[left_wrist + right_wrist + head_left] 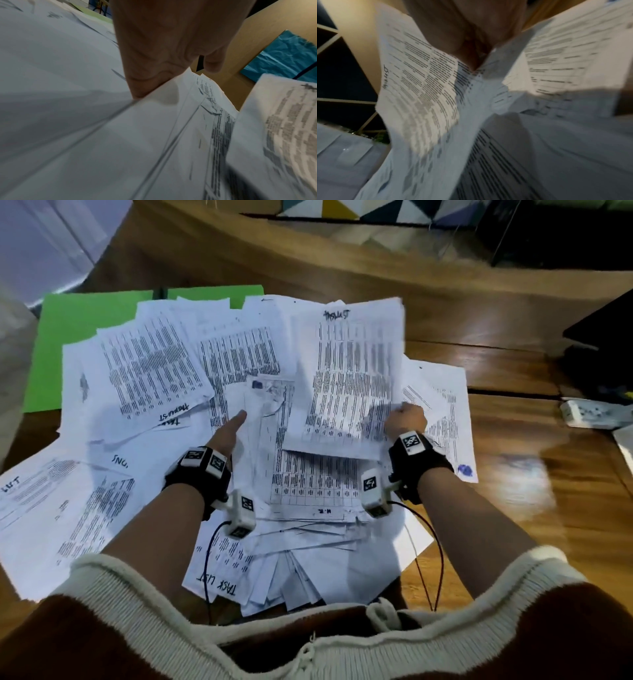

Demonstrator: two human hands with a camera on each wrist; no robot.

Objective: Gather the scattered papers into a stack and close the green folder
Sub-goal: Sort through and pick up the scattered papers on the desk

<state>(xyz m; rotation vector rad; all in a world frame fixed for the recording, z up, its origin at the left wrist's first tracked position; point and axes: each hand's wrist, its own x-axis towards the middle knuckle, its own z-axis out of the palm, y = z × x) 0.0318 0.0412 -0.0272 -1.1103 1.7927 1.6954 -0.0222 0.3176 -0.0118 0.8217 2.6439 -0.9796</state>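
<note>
Your papers [164,364] lie fanned in a loose heap over the table [513,508], overlapping at all angles, with the thickest pile [308,484] just in front of you between your forearms; the folder [89,320] lies open and flat at the far left of that pile, its two green halves showing past the sheets that cover most of it, and several sheets rest on its near edge.

Your right hand [406,419] sits at the right of the pile, fingers curled and clamped on the lower right corner of one printed sheet [346,378] headed in marker, which stands lifted and tilted above the pile; in the right wrist view that sheet [419,88] bends away from your pinching fingers [467,44].

Your left hand [227,429] is at the left of the pile, thumb stretched out on top of a few sheets [260,419]; the left wrist view shows the thumb [145,75] above their edge and the fingers under them, so it pinches that small bundle [154,135].

Right of the pile, well apart on the table, lies a white power strip [592,414].
</note>
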